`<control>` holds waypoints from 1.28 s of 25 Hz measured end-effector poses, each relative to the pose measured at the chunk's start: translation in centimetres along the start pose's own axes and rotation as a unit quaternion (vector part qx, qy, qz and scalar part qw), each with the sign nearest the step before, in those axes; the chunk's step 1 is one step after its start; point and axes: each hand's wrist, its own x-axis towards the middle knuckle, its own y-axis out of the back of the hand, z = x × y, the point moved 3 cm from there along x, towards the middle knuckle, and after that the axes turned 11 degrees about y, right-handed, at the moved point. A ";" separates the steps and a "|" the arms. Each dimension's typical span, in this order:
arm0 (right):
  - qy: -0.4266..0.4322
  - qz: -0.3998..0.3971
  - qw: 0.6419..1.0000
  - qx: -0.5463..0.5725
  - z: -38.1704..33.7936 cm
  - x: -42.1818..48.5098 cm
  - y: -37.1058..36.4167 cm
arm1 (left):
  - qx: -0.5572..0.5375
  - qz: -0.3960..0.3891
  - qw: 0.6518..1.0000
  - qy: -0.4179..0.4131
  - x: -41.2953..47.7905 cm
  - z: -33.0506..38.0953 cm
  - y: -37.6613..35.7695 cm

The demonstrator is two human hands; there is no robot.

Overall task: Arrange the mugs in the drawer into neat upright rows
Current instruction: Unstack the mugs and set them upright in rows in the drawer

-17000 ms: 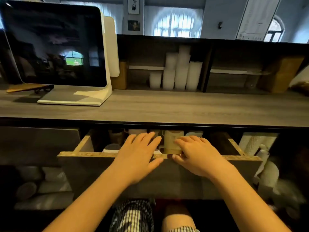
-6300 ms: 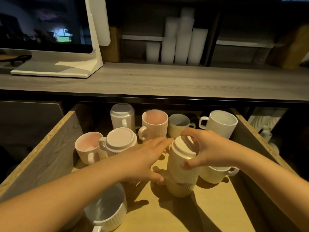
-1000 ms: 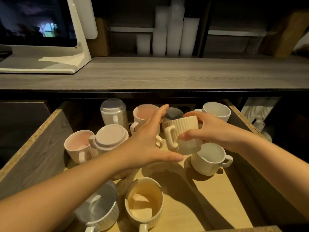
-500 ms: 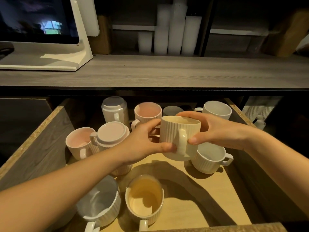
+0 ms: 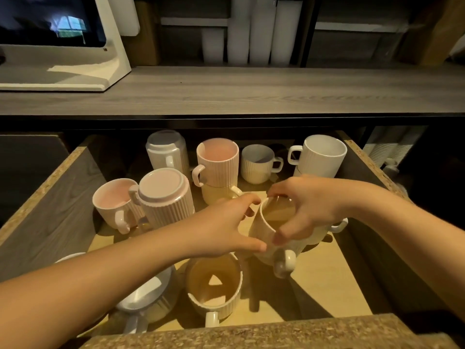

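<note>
The left hand [image 5: 216,227] grips the cream mug [image 5: 261,231] at its 9 o'clock side. The right hand [image 5: 310,210] pinches its rim from 3 o'clock.

Dim warm light from above, hard shadows, wide-angle bending, soft edges

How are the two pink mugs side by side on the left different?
The open pink mug stands mouth up, so you see inside; the flipped pink mug is upside down, showing its flat bottom. The open pink mug's handle faces the camera; the flipped pink mug's handle sticks out left. Both are pink and ribbed, side by side.
</note>
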 end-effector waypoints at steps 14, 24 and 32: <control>0.015 -0.176 0.967 -0.183 -3.0 0.8 -5.6 | 0.216 -0.237 0.943 0.085 -1.0 -0.9 -1.4; 0.013 -0.195 0.962 -0.189 -2.6 0.7 -5.6 | 0.215 -0.205 0.952 0.069 -1.0 -0.9 -1.6; -0.025 0.007 0.995 -0.101 2.1 -0.5 1.2 | 0.185 -0.124 0.974 0.038 0.1 0.4 -0.1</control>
